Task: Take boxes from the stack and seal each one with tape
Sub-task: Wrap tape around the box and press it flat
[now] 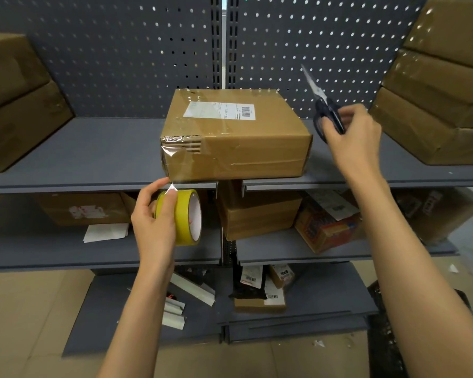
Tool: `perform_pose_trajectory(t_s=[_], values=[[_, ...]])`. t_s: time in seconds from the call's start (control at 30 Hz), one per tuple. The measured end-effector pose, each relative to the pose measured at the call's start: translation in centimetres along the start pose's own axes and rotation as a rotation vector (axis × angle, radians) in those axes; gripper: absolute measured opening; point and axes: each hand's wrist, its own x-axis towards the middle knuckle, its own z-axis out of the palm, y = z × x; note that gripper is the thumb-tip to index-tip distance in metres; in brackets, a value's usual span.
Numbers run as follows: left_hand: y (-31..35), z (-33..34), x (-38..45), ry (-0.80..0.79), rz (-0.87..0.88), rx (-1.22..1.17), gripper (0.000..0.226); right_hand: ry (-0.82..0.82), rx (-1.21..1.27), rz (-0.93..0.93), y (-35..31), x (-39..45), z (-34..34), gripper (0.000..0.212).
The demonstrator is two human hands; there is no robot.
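A brown cardboard box (pixel 246 140) with a white shipping label sits on the grey top shelf (pixel 93 159), its front edge flush with the shelf lip. Clear tape runs over its left front corner and stretches down to a yellow tape roll (pixel 187 218). My left hand (pixel 153 222) grips that roll just below the shelf edge, under the box's left corner. My right hand (pixel 352 143) is raised to the right of the box and holds dark-handled scissors (pixel 324 105), blades pointing up and away from the box.
Stacks of brown boxes stand on the top shelf at the far left (pixel 17 105) and far right (pixel 443 91). The lower shelves hold more boxes (pixel 260 214), a printed carton (pixel 328 227), papers and small parcels. A pegboard wall backs the shelves.
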Motion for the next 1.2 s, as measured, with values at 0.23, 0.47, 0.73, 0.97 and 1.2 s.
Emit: perform_pose_trajectory(t_s=[0.23, 0.47, 0.73, 0.97, 1.2], values=[[0.0, -0.1, 0.0, 0.001, -0.002, -0.001, 0.021, -0.288, 0.066, -0.435, -5.2, -3.4, 2.0, 0.034], [0.0, -0.4, 0.0, -0.005, -0.001, -0.012, 0.022, -0.436, -0.095, -0.530, -5.2, -5.9, 3.1, 0.037], [0.1, -0.5, -0.2, 0.003, 0.007, -0.035, 0.022, -0.534, -0.066, -0.452, -3.3, -6.9, 2.6, 0.051], [0.4, -0.3, -0.4, 0.006, -0.010, -0.069, 0.022, -0.591, -0.045, -0.437, -2.4, -7.8, 2.6, 0.052], [0.7, -0.5, -0.4, -0.009, -0.028, -0.064, 0.023, -0.734, 0.049, -0.377, -3.6, -7.5, 3.8, 0.056]])
